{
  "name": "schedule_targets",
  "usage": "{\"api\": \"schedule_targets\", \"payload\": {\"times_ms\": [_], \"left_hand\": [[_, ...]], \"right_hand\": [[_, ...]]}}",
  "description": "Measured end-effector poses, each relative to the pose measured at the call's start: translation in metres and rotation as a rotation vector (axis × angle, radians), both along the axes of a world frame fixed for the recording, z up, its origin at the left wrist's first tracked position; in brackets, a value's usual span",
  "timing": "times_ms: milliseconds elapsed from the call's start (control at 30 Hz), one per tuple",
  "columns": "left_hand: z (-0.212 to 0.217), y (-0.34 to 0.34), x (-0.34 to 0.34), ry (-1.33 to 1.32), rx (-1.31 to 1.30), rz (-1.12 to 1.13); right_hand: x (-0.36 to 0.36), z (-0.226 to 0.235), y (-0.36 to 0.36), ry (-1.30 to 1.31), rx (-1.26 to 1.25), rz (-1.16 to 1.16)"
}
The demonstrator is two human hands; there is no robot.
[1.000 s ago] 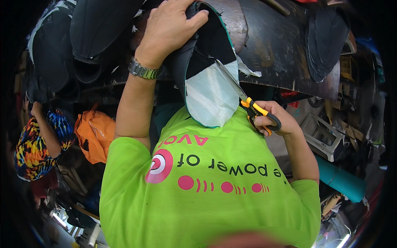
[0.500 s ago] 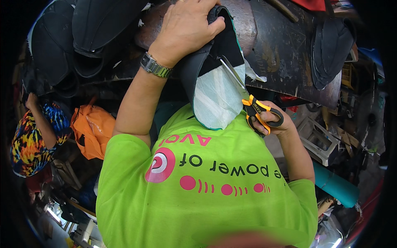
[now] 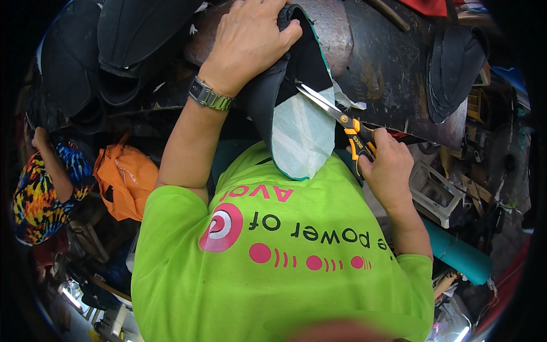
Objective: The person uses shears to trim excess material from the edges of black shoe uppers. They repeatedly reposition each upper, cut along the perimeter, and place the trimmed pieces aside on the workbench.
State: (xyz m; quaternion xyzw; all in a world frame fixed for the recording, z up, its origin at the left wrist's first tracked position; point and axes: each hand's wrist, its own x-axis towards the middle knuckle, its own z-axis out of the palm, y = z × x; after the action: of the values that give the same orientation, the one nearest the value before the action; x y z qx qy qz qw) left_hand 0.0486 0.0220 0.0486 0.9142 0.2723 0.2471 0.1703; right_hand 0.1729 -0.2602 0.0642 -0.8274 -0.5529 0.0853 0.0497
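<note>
My left hand (image 3: 250,43), with a metal watch on its wrist, is closed around the upper end of a black shoe upper (image 3: 259,94). The piece hangs toward my chest, and its pale grey-green lining (image 3: 302,134) faces up at the lower end, with a thin green edge. In my right hand (image 3: 390,162) are scissors (image 3: 342,119) with orange and black handles. Their blades look nearly closed and lie over the lining, with the tips at the black part above it. A ragged white scrap (image 3: 347,98) shows beside the piece.
Several black shoe uppers (image 3: 142,34) lie on the dark worktable (image 3: 387,74) at left, and a black stack (image 3: 456,71) sits at its right edge. A wooden handle (image 3: 390,14) is at the back. Below are an orange bag (image 3: 122,182), a grey stool (image 3: 436,194) and a teal roll (image 3: 458,253). Another person's arm (image 3: 54,165) shows at left.
My right hand has moved up and right and turned the scissors flatter; their handles no longer stand as far apart. My left hand and the shoe upper have shifted slightly.
</note>
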Motion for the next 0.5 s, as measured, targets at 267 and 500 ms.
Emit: {"api": "schedule_targets", "payload": {"times_ms": [267,500], "left_hand": [[-0.001,-0.001,-0.001,0.002,0.000,0.029],[-0.001,0.000,-0.002,-0.028,-0.012,0.003]], "right_hand": [[-0.010,0.007,-0.005,0.091,0.015,-0.078],[-0.014,-0.006,-0.003,0.086,0.053,-0.067]]}}
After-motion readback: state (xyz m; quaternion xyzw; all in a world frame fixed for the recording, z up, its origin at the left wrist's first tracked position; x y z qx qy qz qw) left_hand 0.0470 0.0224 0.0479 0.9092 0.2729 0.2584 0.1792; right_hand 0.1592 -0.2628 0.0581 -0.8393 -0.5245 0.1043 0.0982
